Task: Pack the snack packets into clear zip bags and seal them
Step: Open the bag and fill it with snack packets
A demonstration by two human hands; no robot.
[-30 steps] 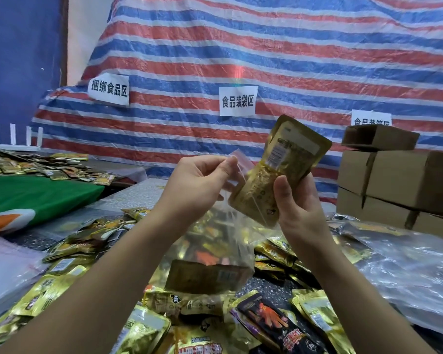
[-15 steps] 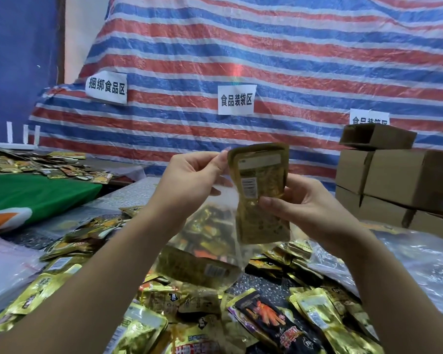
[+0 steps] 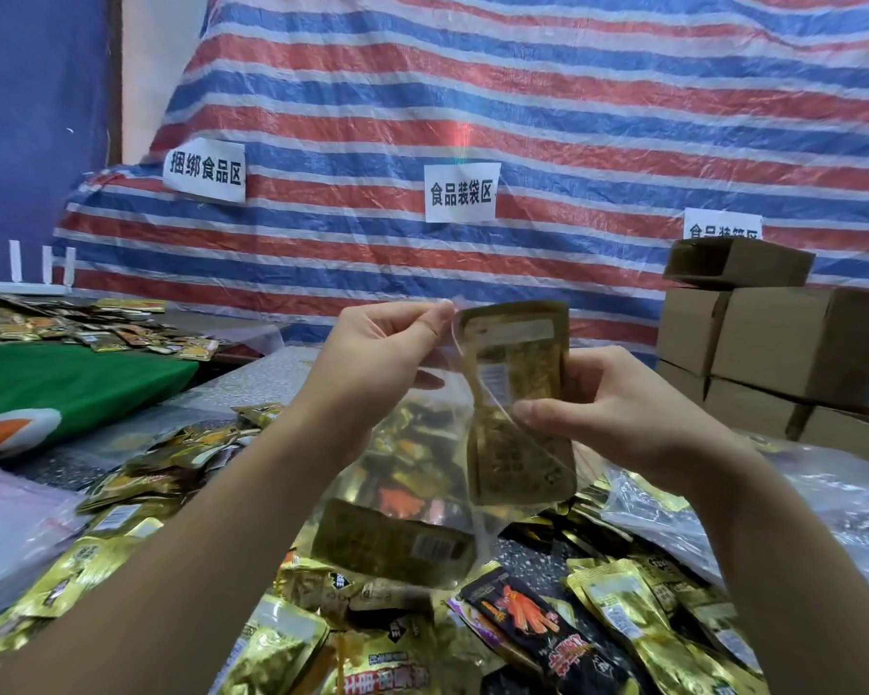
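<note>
Left hand [image 3: 382,353] grip pinching clear zip bag [image 3: 397,474] rim, right hand [image 3: 618,413] grip clamped on gold snack packet [image 3: 518,393] half inside bag, above tabletop [image 3: 272,373]

Far-right paper sign [image 3: 722,226]: lower half hidden behind cardboard boxes [image 3: 773,338], text unreadable. Right hand [image 3: 618,408]: fingers hidden behind gold packet [image 3: 520,398]. Packet print blurred. Second packet [image 3: 397,541] inside zip bag [image 3: 412,464]: label smeared. Both forearms cut by near edge.
</note>
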